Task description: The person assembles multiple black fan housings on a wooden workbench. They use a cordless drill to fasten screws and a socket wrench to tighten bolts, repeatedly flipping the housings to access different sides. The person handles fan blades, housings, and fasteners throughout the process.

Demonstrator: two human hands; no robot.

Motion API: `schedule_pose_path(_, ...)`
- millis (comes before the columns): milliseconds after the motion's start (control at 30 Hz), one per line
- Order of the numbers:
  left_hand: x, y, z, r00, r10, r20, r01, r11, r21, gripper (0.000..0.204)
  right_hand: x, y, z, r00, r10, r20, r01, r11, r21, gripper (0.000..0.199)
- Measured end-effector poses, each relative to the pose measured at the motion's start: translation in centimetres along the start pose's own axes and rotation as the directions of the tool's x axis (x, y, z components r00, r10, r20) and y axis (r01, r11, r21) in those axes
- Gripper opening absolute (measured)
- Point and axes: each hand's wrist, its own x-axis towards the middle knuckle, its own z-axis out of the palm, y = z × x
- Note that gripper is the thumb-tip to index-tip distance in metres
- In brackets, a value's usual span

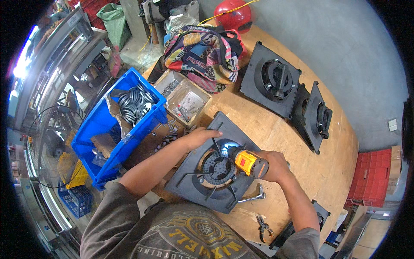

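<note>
A black square gas stove (189,185) with a round burner and pan supports lies tilted in front of me on the wooden table. My left hand (200,139) grips its far left edge, the thumb stretched over the top face; the other fingers are mostly hidden. My right hand (274,166) is wrapped round a yellow and black cordless drill (250,163). The drill's nose points at the stove beside the burner, and its light makes a bright spot there. Whether the bit touches a screw is hidden. A ratchet wrench (254,196) and pliers (264,227) lie to the right.
A blue bin (92,129) of dark ring-shaped parts stands left, beside a small box (207,97) of hardware. Behind sits a patterned backpack (202,56). More black stoves (269,80) stand at the back right. A red crate (368,179) is beyond the table's right edge.
</note>
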Motion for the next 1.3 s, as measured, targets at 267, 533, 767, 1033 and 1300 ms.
schedule_pose_path(267, -0.1, -2.6, 0.3, 0.926, 0.259, -0.277, -0.187, 0.947, 0.260, 0.059, -3.7, 0.1, 3.2, 0.982, -0.006, -0.188, 0.003, 1.000, -0.017, 0.050)
schedule_pose_path(533, -4.9, -6.5, 1.2, 0.924, 0.274, -0.265, -0.211, 0.947, 0.243, 0.049, -13.4, 3.5, 15.8, 0.615, 0.539, -0.575, -0.264, 0.828, 0.494, 0.060)
schedule_pose_path(767, -5.3, -5.8, 1.8, 0.900, 0.275, -0.338, -0.207, 0.953, 0.223, 0.050, -16.0, 8.3, 17.6, 0.570, 0.542, -0.617, -0.545, 0.812, 0.209, 0.070)
schedule_pose_path(1033, -5.9, -4.6, 3.0, 0.831, 0.364, -0.421, -0.052, 0.804, 0.592, 0.063, -17.6, 11.3, 19.6, 0.625, 0.584, -0.519, -0.637, 0.765, 0.094, 0.068)
schedule_pose_path(1300, -8.3, -5.9, 5.2, 0.681, 0.486, -0.548, -0.061, 0.784, 0.618, 0.052, -13.6, 5.0, 18.0, 0.621, 0.433, -0.653, -0.271, 0.901, 0.340, 0.049)
